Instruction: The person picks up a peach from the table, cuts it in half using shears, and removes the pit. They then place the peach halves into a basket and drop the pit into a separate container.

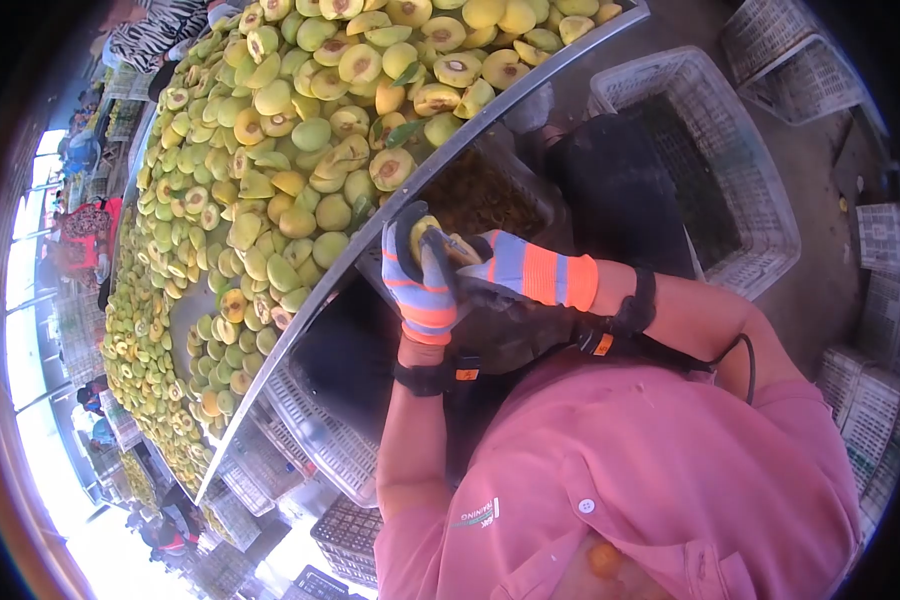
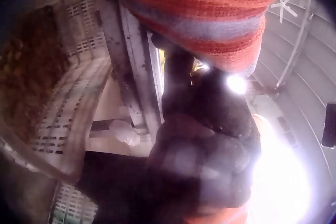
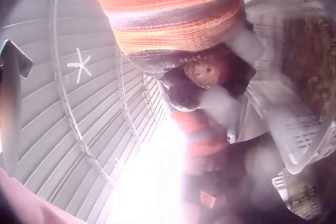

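Observation:
My left hand (image 1: 420, 285), in a striped glove with a dark palm, grips a yellow peach piece (image 1: 423, 232) at the table's edge. My right hand (image 1: 515, 268), gloved alike, meets it from the right with curled fingers. Out of the right fist shows a round tan butt (image 3: 203, 73) with a dark dot, like the end of a wooden tool handle; its working end is hidden between the hands. Heaped on the table beside them are green-yellow peaches (image 1: 310, 135), many cut in half with reddish centres. Dark glove fingers (image 2: 205, 155) fill the left wrist view.
The metal table rim (image 1: 345, 262) runs diagonally just beyond my hands. Below it sits a crate (image 1: 545, 205) of brown bits near my knees. A white plastic crate (image 1: 770, 225) stands to the right, another (image 1: 320, 440) under the table's left side. Other people work at the far left.

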Motion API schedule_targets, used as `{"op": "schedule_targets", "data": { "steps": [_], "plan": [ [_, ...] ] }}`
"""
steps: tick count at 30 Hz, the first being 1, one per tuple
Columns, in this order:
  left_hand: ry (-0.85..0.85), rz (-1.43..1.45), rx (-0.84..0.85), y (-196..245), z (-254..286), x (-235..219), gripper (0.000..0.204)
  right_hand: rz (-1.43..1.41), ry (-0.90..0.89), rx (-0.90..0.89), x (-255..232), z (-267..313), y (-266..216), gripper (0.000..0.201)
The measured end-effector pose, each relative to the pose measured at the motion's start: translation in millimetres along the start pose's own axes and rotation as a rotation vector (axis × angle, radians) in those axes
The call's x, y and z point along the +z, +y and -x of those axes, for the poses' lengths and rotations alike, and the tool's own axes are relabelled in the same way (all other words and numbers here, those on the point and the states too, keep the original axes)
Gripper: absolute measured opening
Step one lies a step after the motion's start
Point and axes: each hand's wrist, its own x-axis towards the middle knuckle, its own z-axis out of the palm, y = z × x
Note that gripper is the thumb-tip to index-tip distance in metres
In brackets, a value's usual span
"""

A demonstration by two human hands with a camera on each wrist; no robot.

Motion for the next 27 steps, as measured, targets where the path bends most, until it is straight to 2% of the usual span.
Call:
{"op": "schedule_targets", "data": {
  "steps": [2,5,8,9,11,13,14,16,17,20,24,27],
  "plan": [
    [-0.035,-0.119,0.073,-1,-1,-4,0.025,-0.081,-0.103,0.046,-4,11,-9,0.023],
    [-0.016,-0.001,0.084,6,-1,-5,0.024,-0.146,-0.162,-0.126,-4,20,-15,0.017],
    [-0.029,-0.283,0.445,10,-6,-5,0.023,-0.125,-0.182,0.041,-9,22,-21,0.014],
    [-0.019,0.1,-0.005,7,-2,-5,0.023,-0.12,-0.167,0.031,-9,25,-23,0.015],
    [-0.039,-0.146,0.243,2,-3,-8,0.023,-0.102,-0.152,0.01,-8,28,-27,0.017],
    [-0.019,-0.386,0.465,-1,-4,-11,0.019,0.157,0.022,-0.215,2,13,-7,0.021],
    [0.034,-0.211,0.289,0,-2,-10,0.02,0.283,0.113,-0.328,6,7,4,0.023],
    [0.133,0.142,-0.063,11,3,-4,0.02,0.481,0.238,-0.386,13,4,2,0.026],
    [0.173,0.178,-0.079,19,5,-3,0.021,0.581,0.3,-0.415,16,2,0,0.028],
    [0.249,0.42,-0.258,0,6,-16,0.024,0.495,0.288,-0.462,13,-1,-1,0.029],
    [0.172,0.363,-0.178,-6,5,-18,0.028,0.599,0.2,-0.385,12,-5,-6,0.029],
    [0.126,0.365,-0.197,-2,3,-19,0.028,0.642,0.194,-0.356,12,-3,-10,0.029]
  ]
}}
